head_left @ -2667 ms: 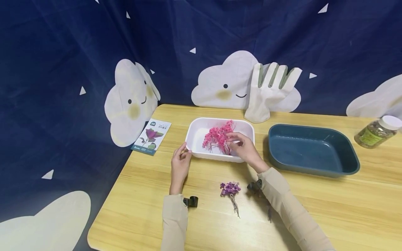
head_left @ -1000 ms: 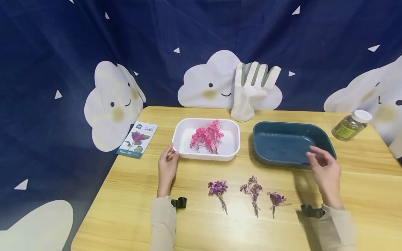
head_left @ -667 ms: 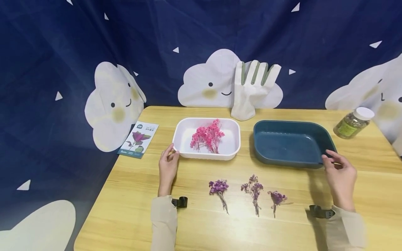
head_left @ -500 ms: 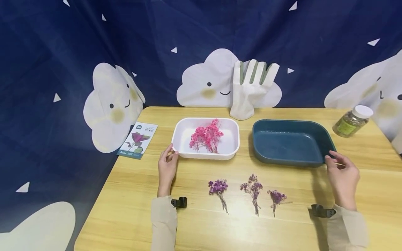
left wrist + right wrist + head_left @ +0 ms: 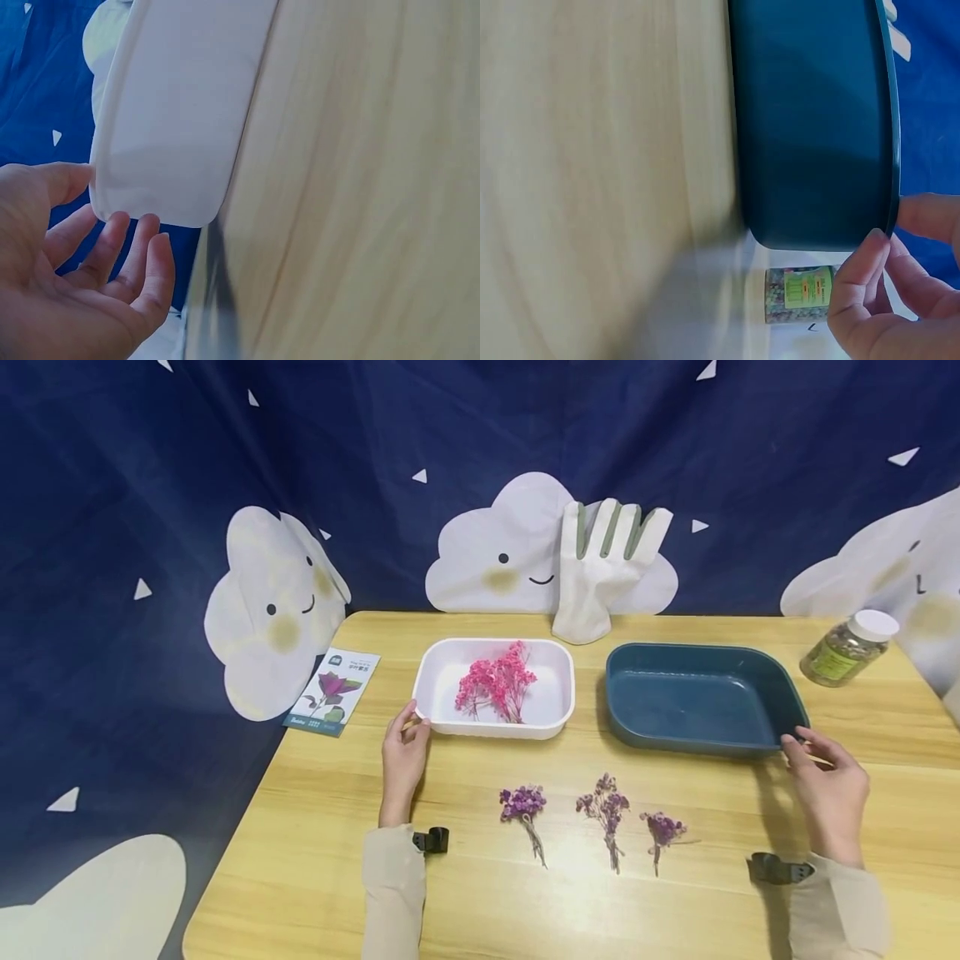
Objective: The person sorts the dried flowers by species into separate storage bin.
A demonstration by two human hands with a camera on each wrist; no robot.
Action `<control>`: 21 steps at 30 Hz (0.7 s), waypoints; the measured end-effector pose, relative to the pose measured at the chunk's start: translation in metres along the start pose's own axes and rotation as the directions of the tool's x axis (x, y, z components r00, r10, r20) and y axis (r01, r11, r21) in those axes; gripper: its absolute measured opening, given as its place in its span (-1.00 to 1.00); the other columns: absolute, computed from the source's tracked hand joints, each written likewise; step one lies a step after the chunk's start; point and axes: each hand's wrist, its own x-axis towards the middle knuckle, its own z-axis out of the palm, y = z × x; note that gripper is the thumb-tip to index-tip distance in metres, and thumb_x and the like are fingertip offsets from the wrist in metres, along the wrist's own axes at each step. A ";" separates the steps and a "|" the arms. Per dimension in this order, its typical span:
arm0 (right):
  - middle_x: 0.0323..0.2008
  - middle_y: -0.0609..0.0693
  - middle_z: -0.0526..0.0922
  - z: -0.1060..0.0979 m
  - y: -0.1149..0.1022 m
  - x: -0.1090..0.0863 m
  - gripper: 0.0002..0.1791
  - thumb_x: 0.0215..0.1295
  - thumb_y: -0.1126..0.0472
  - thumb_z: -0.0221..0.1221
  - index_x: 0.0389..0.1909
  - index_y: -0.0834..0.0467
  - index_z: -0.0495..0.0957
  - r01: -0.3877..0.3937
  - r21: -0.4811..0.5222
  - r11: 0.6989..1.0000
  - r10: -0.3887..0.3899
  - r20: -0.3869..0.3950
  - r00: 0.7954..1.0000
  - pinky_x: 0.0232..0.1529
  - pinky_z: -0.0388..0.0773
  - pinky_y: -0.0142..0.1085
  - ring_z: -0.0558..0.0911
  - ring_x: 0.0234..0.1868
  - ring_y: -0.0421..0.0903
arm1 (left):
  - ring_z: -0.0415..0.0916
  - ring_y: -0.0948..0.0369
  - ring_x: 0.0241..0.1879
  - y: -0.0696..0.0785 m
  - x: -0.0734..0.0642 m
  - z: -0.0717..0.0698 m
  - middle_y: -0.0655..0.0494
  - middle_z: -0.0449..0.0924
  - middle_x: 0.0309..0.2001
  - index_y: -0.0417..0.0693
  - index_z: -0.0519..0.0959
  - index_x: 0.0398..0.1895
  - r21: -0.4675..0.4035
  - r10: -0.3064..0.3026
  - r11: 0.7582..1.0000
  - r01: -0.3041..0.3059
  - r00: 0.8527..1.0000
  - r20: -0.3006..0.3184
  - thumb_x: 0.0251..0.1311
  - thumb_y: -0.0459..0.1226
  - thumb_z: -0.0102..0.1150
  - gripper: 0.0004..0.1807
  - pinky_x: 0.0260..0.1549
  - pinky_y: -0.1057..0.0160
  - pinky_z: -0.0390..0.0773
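My left hand [image 5: 405, 756] holds the front left corner of a white plastic basin [image 5: 457, 728], thumb and fingers at its rim and outer wall. In it lies a bunch of pink dried flowers [image 5: 497, 683]. My right hand [image 5: 831, 785] pinches the rim at the front right corner of a dark teal basin [image 5: 701, 745]; that basin holds nothing. In front of the basins, three small purple dried flower bunches lie in a row: a tied left bunch [image 5: 524, 810], a middle bunch [image 5: 606, 814] and a right bunch [image 5: 662, 831].
A clear jar with a white lid [image 5: 847, 650] lies tilted at the back right. Behind the basins a white glove [image 5: 596, 577] leans upright against the curtain [image 5: 360, 460]. A flower-printed packet [image 5: 333, 693] lies at the table's left edge.
My right hand has left the pink flowers and moved right to the teal basin's corner, gripping it. Two more purple bunches have come into sight. The left hand stays at the white basin.
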 end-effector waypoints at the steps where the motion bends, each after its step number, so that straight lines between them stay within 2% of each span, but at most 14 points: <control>1: -0.50 -0.43 0.51 -0.001 0.001 0.000 -0.78 0.20 0.20 0.30 -0.27 -0.25 0.67 -0.005 0.013 1.000 0.005 0.004 1.000 -0.54 0.42 -0.72 0.48 -0.56 -0.49 | 0.47 -0.04 0.19 0.000 0.000 0.000 -0.12 0.37 0.23 -0.05 0.33 0.39 0.008 0.002 1.000 -0.002 1.000 0.003 0.38 -0.27 0.06 -0.48 0.20 0.04 0.51; 5: -0.52 -0.41 0.54 -0.002 0.001 -0.001 -0.78 0.18 0.22 0.32 -0.33 -0.25 0.68 -0.029 0.075 0.997 0.028 0.014 1.000 -0.55 0.42 -0.71 0.49 -0.57 -0.47 | 0.48 -0.04 0.17 0.003 -0.003 -0.001 -0.13 0.37 0.20 -0.07 0.33 0.40 0.016 0.021 1.000 -0.022 1.000 0.012 0.37 -0.28 0.07 -0.47 0.16 0.05 0.54; 13: -0.50 -0.36 0.56 -0.003 0.001 0.001 -0.78 0.17 0.23 0.34 -0.22 -0.15 0.72 -0.073 0.167 0.983 0.063 0.064 0.996 -0.53 0.46 -0.70 0.53 -0.56 -0.45 | 0.50 -0.09 0.14 0.006 -0.015 -0.004 -0.19 0.39 0.18 -0.16 0.36 0.36 0.046 0.044 0.998 -0.046 0.997 0.060 0.32 -0.32 0.11 -0.47 0.13 0.03 0.58; 21: -0.49 -0.32 0.57 -0.003 0.000 0.002 -0.78 0.17 0.26 0.34 -0.24 -0.14 0.72 -0.093 0.221 0.971 0.078 0.077 0.994 -0.54 0.49 -0.68 0.55 -0.59 -0.42 | 0.48 -0.07 0.14 0.014 -0.036 -0.006 -0.22 0.40 0.21 -0.15 0.35 0.37 0.048 0.049 0.997 -0.058 0.984 0.171 0.33 -0.32 0.09 -0.48 0.21 -0.01 0.52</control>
